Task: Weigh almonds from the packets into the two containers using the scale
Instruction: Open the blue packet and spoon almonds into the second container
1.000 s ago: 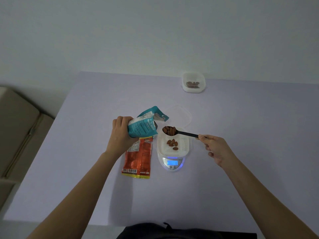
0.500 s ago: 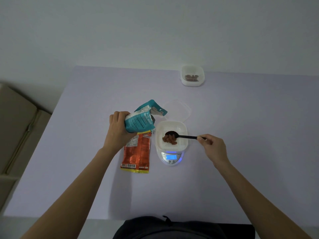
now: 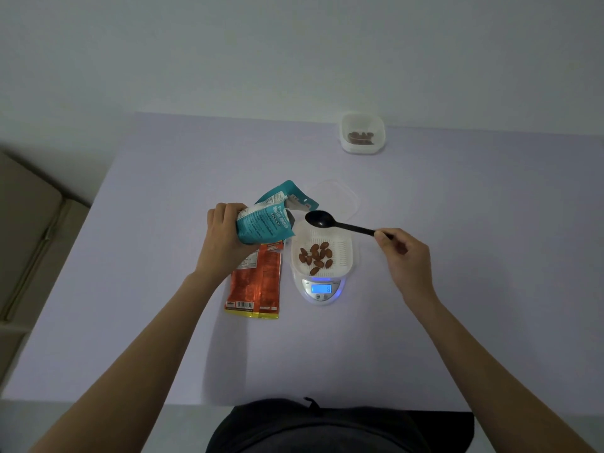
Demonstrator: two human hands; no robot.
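**Black spoon (image 3: 322, 220) hangs empty mid-weighing**

A person's left hand (image 3: 225, 238) grips the opened teal almond packet (image 3: 264, 223), fingers wrapped round its body, mouth tilted toward the spoon. The right hand (image 3: 405, 256) pinches the far end of the spoon's handle, its bowl bare above the back rim of the white container (image 3: 346, 253). That container sits on the digital scale (image 3: 322, 297) with about a dozen almonds (image 3: 315, 256) on its ribbed floor. A second container (image 3: 362, 147), holding a few almonds, stands well apart at the table's (image 3: 457, 305) far edge. An orange packet (image 3: 258, 282) lies flat beside the scale, partly under the left hand.

The risk from here is that the tilted packet spills nuts past the spoon, or that a brush against the container upsets the reading. The display (image 3: 322, 289) seems to show 8, though glare blurs it. The packet's inside is hidden, and a clear lid (image 3: 346, 197) behind the scale is barely traceable.
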